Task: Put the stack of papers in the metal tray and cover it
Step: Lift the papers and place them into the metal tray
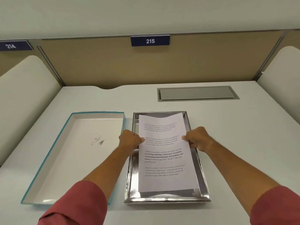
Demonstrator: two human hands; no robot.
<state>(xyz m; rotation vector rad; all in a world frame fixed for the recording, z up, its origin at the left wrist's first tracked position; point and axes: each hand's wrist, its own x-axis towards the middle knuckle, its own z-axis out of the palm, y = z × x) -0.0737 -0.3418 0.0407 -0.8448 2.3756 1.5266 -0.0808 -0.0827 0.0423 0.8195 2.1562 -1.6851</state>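
While the teal-edged box lid (pixel 73 158) lies upturned on the white counter (pixel 243 143) at the far left, its white inside facing up and marked with a faint scribble, it sits just beside the metal tray (pixel 203 181) and plays no part yet. Next comes the left hand (pixel 129 140), its fingers (pixel 142 139) closed on the left edge of the stack of papers (pixel 164 153) — thumb on top of the printed sheet, the rest curled underneath. The stack is over the tray and inside its rim; the far end curls upward and a shadow shows under the near end, so it seems to be held just above the mirrored floor rather than resting flat. On the other side the right hand (pixel 198 138) pinches the right edge in the same way, fingers shut on the paper.

Judged from this, the placing step is nearly finished. What follows calls for lowering the sheets until they lie flat, letting go on both sides, then reaching left for the lid, turning it over and fitting it squarely onto the tray — corners aligned, so no page gets caught.
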